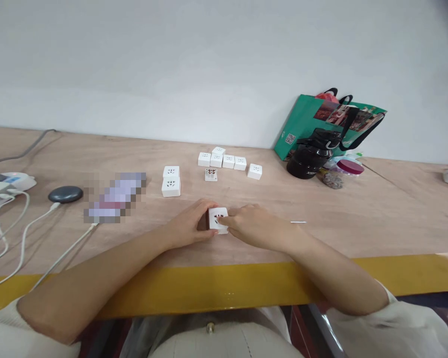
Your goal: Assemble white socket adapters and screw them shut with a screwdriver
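Observation:
In front of me, near the table's front, a small white power socket point(217, 226) has its slotted face turned up toward me. My left hand point(190, 223) grips it from the left, thumb at the lower edge and fingers at the upper edge. From the right, my right hand point(252, 224) is closed against the same socket, with a fingertip across its slots. Just behind lies an open socket part point(211, 174) with inner pieces showing. A thin metal rod point(297, 222) rests beside my right wrist.
Several white sockets point(228, 161) stand in a group farther back, and another two point(170, 187) sit left. A blurred phone point(115, 198), a dark round disc point(65, 194) and white cables point(24, 233) occupy the left. A black bottle point(309, 158) and green bag point(298, 119) stand right.

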`<state>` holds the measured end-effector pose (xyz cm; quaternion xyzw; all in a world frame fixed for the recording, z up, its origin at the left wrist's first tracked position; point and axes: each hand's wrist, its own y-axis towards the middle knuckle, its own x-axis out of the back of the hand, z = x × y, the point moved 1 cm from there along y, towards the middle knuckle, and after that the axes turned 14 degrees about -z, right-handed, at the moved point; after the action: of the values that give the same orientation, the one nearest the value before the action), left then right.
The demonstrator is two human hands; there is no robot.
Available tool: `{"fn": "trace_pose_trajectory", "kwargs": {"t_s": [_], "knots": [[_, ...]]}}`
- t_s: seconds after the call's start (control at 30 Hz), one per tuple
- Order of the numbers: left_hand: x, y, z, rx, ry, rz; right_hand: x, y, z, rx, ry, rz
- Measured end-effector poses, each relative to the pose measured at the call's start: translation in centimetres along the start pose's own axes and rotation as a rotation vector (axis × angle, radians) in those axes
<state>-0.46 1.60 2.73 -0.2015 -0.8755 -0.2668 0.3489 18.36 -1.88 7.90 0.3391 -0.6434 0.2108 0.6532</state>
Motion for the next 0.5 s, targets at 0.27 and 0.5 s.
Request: {"fn": "trace_pose_trajectory", "kwargs": {"t_s": [0.27,0.5], "knots": [[-0.1,0.1,0.2,-0.078,0.032,-0.046,0.8,0.6,-1.0,-0.158,0.460,-0.320],[-0.8,-1.0,-3.6,-0.218,-0.125,-0.090,0.3,1.8,1.8,-0.526,1.207,-1.178]]}}
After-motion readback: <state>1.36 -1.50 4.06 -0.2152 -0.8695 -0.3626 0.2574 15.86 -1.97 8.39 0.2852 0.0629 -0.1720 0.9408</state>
